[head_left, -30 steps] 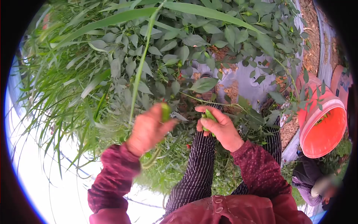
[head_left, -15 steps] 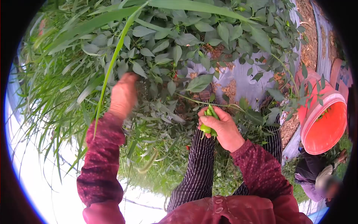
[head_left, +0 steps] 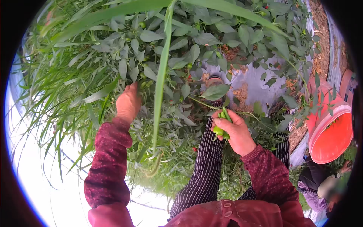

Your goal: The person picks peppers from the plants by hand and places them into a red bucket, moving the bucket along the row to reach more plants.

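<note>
My right hand (head_left: 239, 133) is closed around several green peppers (head_left: 220, 129), with their tips and stems poking out between thumb and fingers. It is held over my striped trouser leg, beside a long bent stem. My left hand (head_left: 128, 103) reaches into the leaves of a pepper plant (head_left: 149, 72). Its fingers are bent and pressed together at the foliage, and the fingertips are hidden, so I cannot make out what they grip. Small green peppers hang among the leaves close by.
A red bucket (head_left: 314, 128) lies tilted at the right, some green inside it. Behind it is another reddish container (head_left: 346, 85). Another person (head_left: 317, 179) is low down at the lower right. Tall grass (head_left: 72, 87) crowds the left; a long blade (head_left: 163, 79) hangs across the view.
My left hand, blurred by motion before, is now steadier at the leaves. The whole view has shifted slightly. My right hand keeps its hold on the green peppers.
</note>
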The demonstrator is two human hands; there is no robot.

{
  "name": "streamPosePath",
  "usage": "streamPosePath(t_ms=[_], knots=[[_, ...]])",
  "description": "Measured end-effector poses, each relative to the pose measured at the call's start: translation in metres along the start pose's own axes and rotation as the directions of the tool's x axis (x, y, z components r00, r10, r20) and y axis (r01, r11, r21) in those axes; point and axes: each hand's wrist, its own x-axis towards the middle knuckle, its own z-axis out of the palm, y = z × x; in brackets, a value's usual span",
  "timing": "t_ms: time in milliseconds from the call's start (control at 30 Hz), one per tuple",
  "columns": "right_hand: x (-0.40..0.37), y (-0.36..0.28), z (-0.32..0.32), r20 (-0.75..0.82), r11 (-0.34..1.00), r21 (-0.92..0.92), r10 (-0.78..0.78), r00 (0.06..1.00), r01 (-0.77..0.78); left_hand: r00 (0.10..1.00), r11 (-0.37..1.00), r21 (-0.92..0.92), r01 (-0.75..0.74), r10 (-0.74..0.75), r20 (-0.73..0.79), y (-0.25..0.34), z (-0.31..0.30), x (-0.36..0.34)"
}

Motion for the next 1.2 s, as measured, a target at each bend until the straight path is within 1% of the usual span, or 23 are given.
streamPosePath(t_ms=[67,133,200,267,333,367,400,467,500,533,600,633,667,733,800,867,933,1000,1067,1100,1133,1167,1200], knots=[[0.000,0.000,0.001,0.002,1.000,-0.005,0.001,1.000,-0.001,0.998,0.998,-0.029,-0.059,0.059,0.010,-0.002,0.002,0.010],[0.000,0.001,0.000,0.002,1.000,-0.017,0.004,1.000,-0.004,0.999,0.999,-0.007,-0.052,0.052,0.014,0.010,-0.013,0.021],[0.001,0.002,0.001,-0.024,1.000,-0.029,0.003,1.000,-0.004,0.998,0.998,0.047,0.048,-0.049,0.032,0.021,-0.025,0.037],[0.002,0.004,0.001,-0.016,1.000,-0.029,-0.001,1.000,0.001,1.000,1.000,0.029,0.010,-0.010,-0.003,0.020,-0.021,0.049],[0.002,0.003,0.000,-0.009,1.000,-0.029,-0.005,1.000,0.004,0.992,0.984,0.124,-0.127,0.129,-0.012,0.018,-0.018,0.054],[0.002,0.002,0.001,-0.012,0.999,-0.035,0.007,1.000,-0.007,0.998,0.999,0.045,-0.026,0.029,-0.061,0.018,-0.015,0.050],[0.002,0.001,0.001,-0.014,0.999,-0.039,0.018,1.000,-0.019,0.998,0.999,0.046,-0.029,0.031,-0.059,0.018,-0.015,0.046],[0.003,0.003,0.001,-0.006,0.999,-0.033,0.016,1.000,-0.016,0.983,0.985,-0.150,0.086,-0.109,-0.148,0.018,-0.016,0.036],[0.004,0.003,0.001,0.003,0.999,-0.031,0.008,1.000,-0.008,0.970,0.983,-0.165,0.080,-0.115,-0.213,0.015,-0.010,0.032],[0.004,0.002,0.001,0.001,0.999,-0.033,0.003,1.000,-0.003,0.970,0.983,-0.167,0.077,-0.113,-0.217,0.010,-0.008,0.028],[0.003,0.001,0.002,0.006,1.000,-0.007,0.008,1.000,-0.008,0.958,0.916,-0.398,-0.047,-0.072,-0.278,0.005,-0.005,0.016],[0.003,0.002,0.002,0.002,1.000,-0.006,0.010,1.000,-0.010,0.938,0.834,-0.530,-0.154,-0.045,-0.343,0.005,-0.003,0.010],[0.003,0.003,0.001,0.031,1.000,-0.001,-0.002,1.000,0.002,0.939,0.833,-0.531,-0.155,-0.043,-0.342,0.007,-0.001,0.003],[0.003,0.003,0.000,0.052,1.000,-0.001,-0.018,0.998,0.018,0.931,0.664,-0.722,-0.192,-0.110,-0.348,0.021,-0.009,-0.012],[0.003,0.002,0.000,0.154,0.996,0.087,-0.028,0.988,0.014,0.940,0.647,-0.743,-0.168,-0.120,-0.318,0.029,-0.021,-0.024],[0.003,0.004,0.000,0.174,0.994,0.104,-0.047,0.984,0.029,0.972,0.457,-0.874,-0.165,-0.073,-0.222,0.043,-0.037,-0.035],[0.002,-0.003,0.003,0.199,0.986,0.156,-0.088,0.976,0.057,0.936,0.656,-0.672,-0.344,0.184,-0.300,0.072,-0.048,-0.057],[0.003,0.000,0.001,0.208,0.979,0.196,-0.105,0.972,0.064,0.881,0.657,-0.587,-0.473,0.339,-0.330,0.112,-0.057,-0.076],[0.007,0.003,0.000,0.131,0.939,0.338,-0.112,0.985,0.062,0.793,0.680,-0.411,-0.607,0.484,-0.369,0.140,-0.053,-0.086],[0.005,-0.002,0.001,0.106,0.942,0.329,-0.102,0.989,0.062,0.796,0.683,-0.411,-0.603,0.481,-0.367,0.150,-0.053,-0.087],[0.005,-0.002,-0.002,0.113,0.943,0.327,-0.097,0.989,0.055,0.804,0.693,-0.409,-0.594,0.537,-0.257,0.159,-0.052,-0.088],[0.004,-0.001,-0.005,0.065,0.955,0.285,-0.110,0.992,0.087,0.801,0.704,-0.407,-0.583,0.583,-0.139,0.162,-0.051,-0.090],[0.004,-0.001,-0.008,0.017,0.963,0.242,-0.127,0.992,0.119,0.805,0.709,-0.407,-0.576,0.578,-0.133,0.159,-0.051,-0.087]])
